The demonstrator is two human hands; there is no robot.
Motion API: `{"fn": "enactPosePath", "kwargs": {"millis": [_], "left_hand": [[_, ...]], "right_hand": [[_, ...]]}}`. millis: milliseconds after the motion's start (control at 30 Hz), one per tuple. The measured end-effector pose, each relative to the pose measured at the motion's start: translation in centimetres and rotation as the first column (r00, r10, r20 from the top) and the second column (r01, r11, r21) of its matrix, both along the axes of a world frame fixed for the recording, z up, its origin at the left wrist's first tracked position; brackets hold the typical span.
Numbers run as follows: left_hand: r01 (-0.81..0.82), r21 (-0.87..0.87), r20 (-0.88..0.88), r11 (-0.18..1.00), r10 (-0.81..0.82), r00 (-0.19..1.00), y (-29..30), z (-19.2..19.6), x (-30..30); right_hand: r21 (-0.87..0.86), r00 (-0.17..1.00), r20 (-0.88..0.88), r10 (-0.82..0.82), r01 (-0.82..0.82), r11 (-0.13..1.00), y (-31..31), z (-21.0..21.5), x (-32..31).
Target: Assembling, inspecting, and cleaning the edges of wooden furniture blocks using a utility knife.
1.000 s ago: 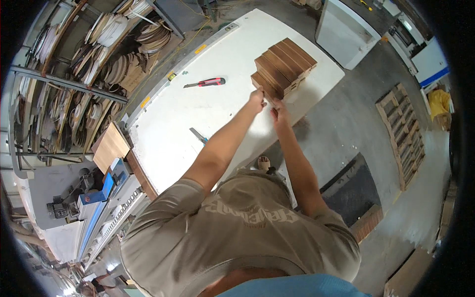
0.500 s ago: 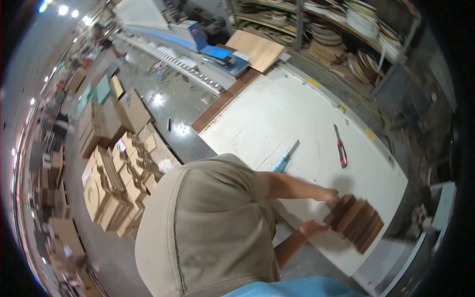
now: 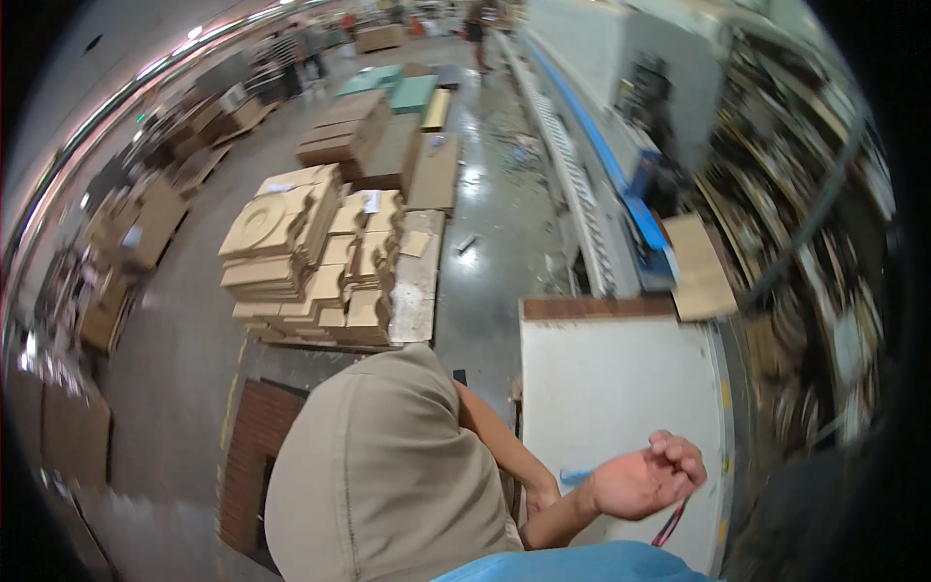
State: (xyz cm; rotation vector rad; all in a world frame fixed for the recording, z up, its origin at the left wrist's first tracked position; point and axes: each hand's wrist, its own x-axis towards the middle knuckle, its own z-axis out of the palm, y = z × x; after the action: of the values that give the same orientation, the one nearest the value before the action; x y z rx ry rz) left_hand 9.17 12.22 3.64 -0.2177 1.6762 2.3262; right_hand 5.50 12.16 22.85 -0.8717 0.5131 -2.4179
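My right hand is raised over the white tabletop, palm showing and fingers loosely curled, with nothing visible in it. Just below its fingers a red-and-black utility knife lies on the table, partly cut off from sight. My left hand is close to my right forearm, its fingers hidden behind that arm. Between the two hands, a piece of a blue utility knife shows on the table. Beige clothing covers much of the lower middle of the view.
A brown strip edges the table's far end. Beyond it stand a long machine with a blue rail and a tan board. Stacked tan panels sit to the left, with dark brown boards nearer. Crowded shelving lines the right.
My view has swung, bringing the stacked panels toward the middle. Both hands have come away from the stack of brown blocks, which is out of view now. My right hand has turned palm up.
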Motion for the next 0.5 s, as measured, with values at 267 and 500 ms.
{"fn": "enactPosePath", "kwargs": {"millis": [267,500], "left_hand": [[-0.211,-0.142,-0.139,0.967,0.192,0.972,-5.6,1.9,7.8],[-0.314,-0.059,-0.12,0.948,0.305,0.945,-9.2,1.3,21.1]], "right_hand": [[-0.284,0.941,-0.198,0.276,-0.324,0.902,-3.8,4.9,14.5],[-0.224,0.868,-0.349,0.354,-0.444,0.867,-8.0,4.2,26.8]]}}
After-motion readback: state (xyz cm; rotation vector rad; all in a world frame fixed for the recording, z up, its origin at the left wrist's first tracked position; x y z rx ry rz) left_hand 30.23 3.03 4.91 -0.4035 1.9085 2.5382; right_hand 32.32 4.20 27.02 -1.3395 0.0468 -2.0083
